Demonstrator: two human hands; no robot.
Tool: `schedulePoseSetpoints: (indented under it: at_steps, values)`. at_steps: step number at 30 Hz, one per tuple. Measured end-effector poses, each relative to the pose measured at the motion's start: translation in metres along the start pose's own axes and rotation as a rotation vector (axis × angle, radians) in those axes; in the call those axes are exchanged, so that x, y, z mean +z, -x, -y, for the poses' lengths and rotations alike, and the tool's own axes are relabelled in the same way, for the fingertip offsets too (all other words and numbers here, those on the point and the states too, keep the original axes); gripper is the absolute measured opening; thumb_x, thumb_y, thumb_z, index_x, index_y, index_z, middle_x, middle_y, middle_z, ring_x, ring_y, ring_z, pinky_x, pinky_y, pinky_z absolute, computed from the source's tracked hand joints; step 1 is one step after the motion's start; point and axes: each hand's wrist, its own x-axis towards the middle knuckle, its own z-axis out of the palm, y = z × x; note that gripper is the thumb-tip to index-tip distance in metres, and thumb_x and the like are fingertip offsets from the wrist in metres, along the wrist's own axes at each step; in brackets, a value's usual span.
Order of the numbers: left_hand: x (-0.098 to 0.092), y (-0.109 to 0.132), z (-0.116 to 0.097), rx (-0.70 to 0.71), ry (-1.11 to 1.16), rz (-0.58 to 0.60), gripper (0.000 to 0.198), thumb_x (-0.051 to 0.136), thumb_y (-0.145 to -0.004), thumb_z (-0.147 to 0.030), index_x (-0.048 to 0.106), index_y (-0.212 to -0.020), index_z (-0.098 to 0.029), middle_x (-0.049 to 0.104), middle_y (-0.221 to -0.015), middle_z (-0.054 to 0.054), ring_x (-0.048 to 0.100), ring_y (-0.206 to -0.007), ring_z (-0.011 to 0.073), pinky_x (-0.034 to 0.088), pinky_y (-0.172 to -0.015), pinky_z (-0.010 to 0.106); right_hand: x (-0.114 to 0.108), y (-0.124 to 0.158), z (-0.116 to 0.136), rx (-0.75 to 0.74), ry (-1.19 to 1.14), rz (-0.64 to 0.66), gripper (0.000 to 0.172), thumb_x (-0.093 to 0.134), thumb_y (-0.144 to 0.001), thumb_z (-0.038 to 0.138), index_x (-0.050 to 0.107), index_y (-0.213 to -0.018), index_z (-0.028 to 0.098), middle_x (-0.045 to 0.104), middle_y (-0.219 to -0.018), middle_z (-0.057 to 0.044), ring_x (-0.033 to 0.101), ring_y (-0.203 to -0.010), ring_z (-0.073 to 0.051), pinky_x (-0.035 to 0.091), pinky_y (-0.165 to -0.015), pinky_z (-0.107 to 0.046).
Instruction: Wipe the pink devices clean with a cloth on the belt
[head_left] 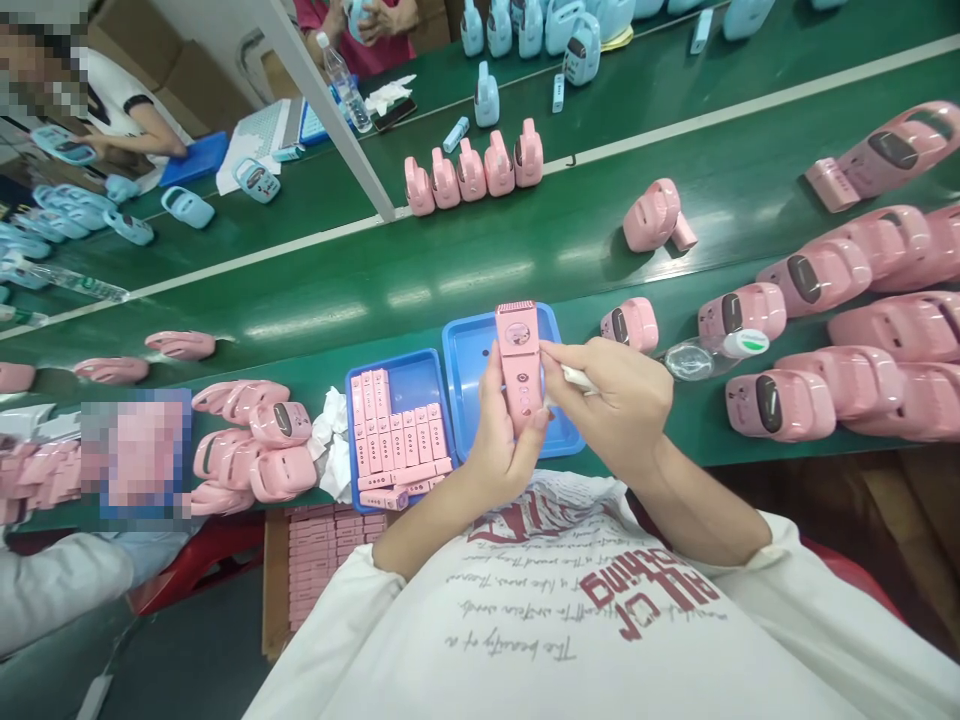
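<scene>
My left hand (502,450) is wrapped round a pink handheld device (520,365), held upright with its ribbed top away from me. A round printed picture and a column of small buttons show on its face. Beside it, my right hand (619,390) pinches a slim white stick-like thing (579,380) close to the device's right edge; its tip is hidden by the fingers. Beneath both hands lies a blue tray (461,345). To the left, another blue tray (412,368) carries rows of similar pink devices (401,440).
Pink handled units (780,405) crowd the bench on the right, near a clear bottle (690,360). More pink units (281,425) and crumpled white tissue (330,440) lie leftward. A carton (274,590) of pink devices stands below. Across the green bench (322,290), other people handle blue units.
</scene>
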Motion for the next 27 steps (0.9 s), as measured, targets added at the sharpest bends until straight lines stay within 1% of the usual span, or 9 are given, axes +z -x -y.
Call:
schedulePoseSetpoints:
  at_steps: [4,8,13,17,20,22,24,25,27]
  values:
    - [0.002,-0.001,0.001,-0.019,0.096,-0.005,0.068,0.042,-0.096,-0.034,0.001,-0.151,-0.033,0.027,-0.153,0.010,0.037,-0.135,0.0248,0.034,-0.112,0.043,0.002,-0.003,-0.001,-0.104,0.091,-0.058,0.017,0.058,-0.085,0.016,0.068,-0.071,0.019,0.055,-0.051,0.003,0.047,-0.048,-0.009,0.039,-0.048,-0.022]
    - [0.004,-0.001,0.000,-0.071,0.240,-0.004,0.069,0.041,-0.096,-0.035,0.000,-0.151,-0.034,0.045,-0.141,0.012,0.054,-0.115,0.0216,0.049,-0.093,0.038,-0.001,-0.004,-0.001,-0.073,0.049,-0.049,0.018,0.057,-0.085,0.017,0.068,-0.072,0.019,0.055,-0.050,0.003,0.049,-0.047,-0.009,0.041,-0.049,-0.022]
    - [0.004,0.000,-0.001,-0.103,0.305,-0.070,0.066,0.047,-0.094,-0.036,0.012,-0.150,-0.034,0.050,-0.133,0.011,0.059,-0.093,0.0162,0.052,-0.076,0.030,-0.006,-0.004,0.003,0.011,-0.046,-0.026,0.013,0.058,-0.083,0.014,0.067,-0.075,0.019,0.061,-0.055,0.002,0.053,-0.050,-0.009,0.043,-0.051,-0.022]
    - [0.001,-0.002,0.001,-0.171,0.472,-0.107,0.064,0.054,-0.090,-0.040,0.023,-0.146,-0.032,0.063,-0.102,0.006,0.058,-0.070,0.0125,0.048,-0.058,0.025,-0.011,0.001,-0.004,0.045,-0.153,0.037,0.016,0.056,-0.085,0.019,0.065,-0.072,0.019,0.060,-0.054,0.002,0.052,-0.048,-0.009,0.042,-0.050,-0.021]
    - [-0.003,-0.007,-0.001,-0.238,0.694,-0.141,0.052,0.060,-0.083,-0.042,0.043,-0.131,-0.028,0.061,-0.087,0.002,0.058,-0.061,0.0114,0.042,-0.047,0.021,-0.017,0.013,-0.031,0.161,-0.030,0.240,0.030,0.052,-0.089,0.031,0.062,-0.063,0.019,0.058,-0.051,0.000,0.052,-0.046,-0.011,0.039,-0.049,-0.024]
    - [-0.006,-0.010,-0.003,-0.279,0.801,-0.157,0.042,0.063,-0.079,-0.044,0.051,-0.115,-0.025,0.059,-0.083,0.000,0.056,-0.056,0.0103,0.038,-0.041,0.019,-0.021,0.021,-0.055,0.352,0.161,0.547,0.025,0.057,-0.085,0.035,0.066,-0.068,0.018,0.060,-0.053,-0.002,0.055,-0.049,-0.015,0.039,-0.050,-0.026]
    - [-0.007,-0.013,-0.006,-0.308,0.859,-0.150,0.038,0.063,-0.078,-0.048,0.053,-0.106,-0.023,0.057,-0.078,-0.001,0.055,-0.051,0.0096,0.037,-0.038,0.019,-0.025,0.027,-0.077,0.556,0.304,0.797,0.022,0.067,-0.078,0.035,0.071,-0.089,0.016,0.067,-0.065,-0.006,0.062,-0.061,-0.022,0.044,-0.056,-0.031]
    - [-0.008,-0.014,-0.006,-0.317,0.876,-0.141,0.039,0.062,-0.078,-0.050,0.053,-0.104,-0.022,0.057,-0.076,-0.001,0.054,-0.050,0.0093,0.037,-0.038,0.019,-0.027,0.028,-0.084,0.641,0.314,0.847,0.031,0.070,-0.076,0.033,0.070,-0.101,0.015,0.070,-0.073,-0.009,0.065,-0.068,-0.026,0.048,-0.060,-0.034]
    - [-0.006,-0.014,-0.008,-0.338,0.899,-0.116,0.039,0.061,-0.079,-0.052,0.052,-0.102,-0.022,0.057,-0.074,-0.001,0.052,-0.048,0.0088,0.037,-0.038,0.019,-0.031,0.025,-0.088,0.741,0.207,0.775,0.042,0.068,-0.077,0.031,0.066,-0.115,0.014,0.072,-0.087,-0.011,0.067,-0.080,-0.029,0.052,-0.070,-0.040]
